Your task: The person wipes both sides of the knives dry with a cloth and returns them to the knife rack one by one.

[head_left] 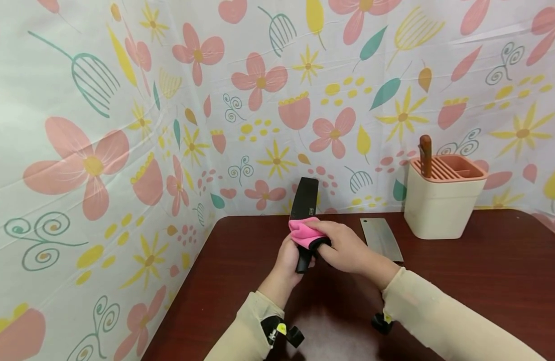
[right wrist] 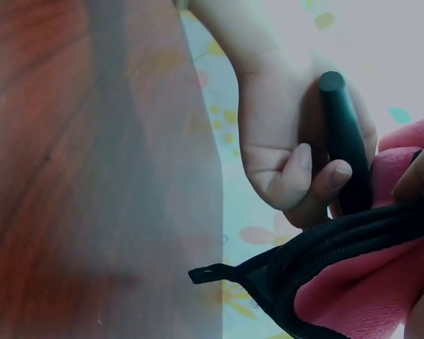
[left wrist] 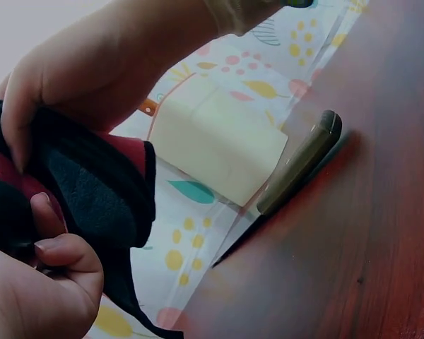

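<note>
1. Black knife [head_left: 305, 195]: held above the brown table [head_left: 241, 260], handle toward the person, blade pointing away; the blade looks broad, dark and matte, with small pale lettering near the cloth.
2. Left hand [head_left: 286, 258]: fingers curled round the handle, clamped on it.
3. Right hand [head_left: 345, 245]: thumb and fingers clamped on a pink cloth [head_left: 304, 230] with black trim, which is folded about the blade just ahead of the handle.
4. Step in hand, as I judge it: wiping the blade; the next move calls for a steady handle and fingertips clear of the edge.
</note>
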